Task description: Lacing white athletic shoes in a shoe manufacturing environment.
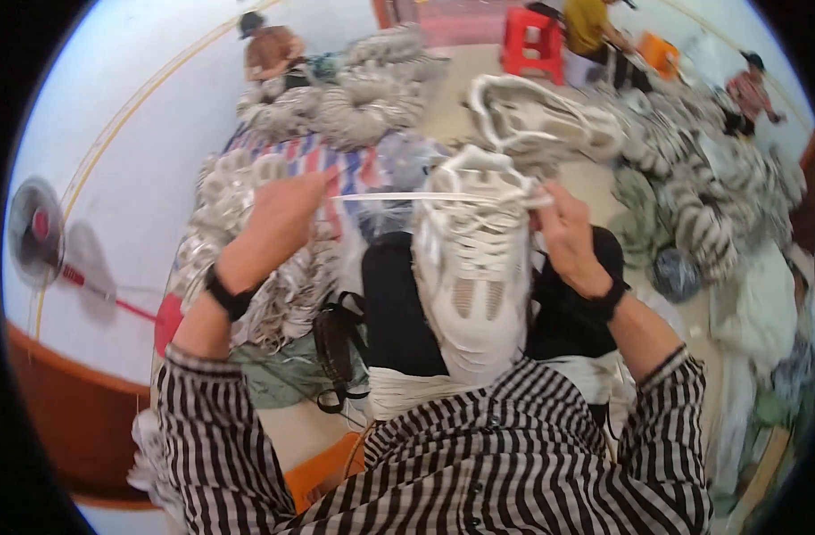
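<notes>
A white and beige sneaker (474, 330) rests in my lap between my black-clad thighs, its toe toward me and its opening away. Laces criss-cross its front. A flat white shoelace (380, 196) runs taut across the top of the shoe. My left hand (287, 214) is closed on the lace at the left, well apart from the shoe. My right hand (568, 236) pinches the lace close to the shoe's right upper edge. Just beyond lies a second pale sneaker (550, 125), tipped with its opening toward the left.
Piles of pale shoe parts (363, 107) lie at the back left, more (693, 178) at the right. Loose shoes (238, 178) fill the left side. A red stool (532, 45) stands behind, a fan (40, 232) at the far left. Several people sit at the back.
</notes>
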The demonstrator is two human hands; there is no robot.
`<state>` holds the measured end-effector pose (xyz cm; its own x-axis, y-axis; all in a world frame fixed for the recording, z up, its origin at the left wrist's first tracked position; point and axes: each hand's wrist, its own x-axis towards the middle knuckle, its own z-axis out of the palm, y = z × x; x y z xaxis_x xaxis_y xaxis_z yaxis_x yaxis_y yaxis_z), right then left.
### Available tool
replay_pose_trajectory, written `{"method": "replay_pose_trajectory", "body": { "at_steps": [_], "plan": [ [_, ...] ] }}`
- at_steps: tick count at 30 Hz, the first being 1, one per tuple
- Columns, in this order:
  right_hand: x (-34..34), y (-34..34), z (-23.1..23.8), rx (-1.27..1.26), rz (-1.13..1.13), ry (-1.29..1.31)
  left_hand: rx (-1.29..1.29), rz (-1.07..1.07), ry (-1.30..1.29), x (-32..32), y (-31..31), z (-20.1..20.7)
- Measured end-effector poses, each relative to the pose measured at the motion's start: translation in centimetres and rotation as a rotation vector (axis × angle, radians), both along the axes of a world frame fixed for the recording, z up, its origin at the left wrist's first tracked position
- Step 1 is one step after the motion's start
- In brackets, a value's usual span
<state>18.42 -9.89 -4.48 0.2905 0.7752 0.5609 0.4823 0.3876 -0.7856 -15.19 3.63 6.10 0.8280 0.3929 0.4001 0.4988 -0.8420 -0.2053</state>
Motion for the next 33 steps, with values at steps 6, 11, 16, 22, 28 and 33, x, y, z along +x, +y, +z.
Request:
{"method": "replay_pose_trajectory", "body": {
  "at_steps": [6,11,16,22,28,33],
  "plan": [
    [-1.0,-0.4,1.2,0.049,-0.049,-0.148,-0.144,0.178,-0.054,-2.9,-0.2,0.3],
    [-0.9,-0.7,1.6,0.107,-0.072,-0.282,-0.157,0.165,-0.1,-3.0,0.2,0.5],
    [0.7,-1.2,0.8,-0.098,0.147,-0.056,-0.346,0.07,-0.203,0.1,0.3,-1.6],
    [2.3,-3.0,-2.4,-0.295,-0.101,-0.203,-0.771,0.005,-0.554,4.6,-1.1,-7.5],
    [1.4,-3.6,-4.8,-0.518,0.067,-0.2,-0.886,0.015,-0.663,7.8,-1.9,-11.1],
    [1.4,-3.8,-4.6,-0.444,0.107,-0.182,-0.819,-0.037,-0.628,7.8,-1.5,-13.0]
  ]
}}
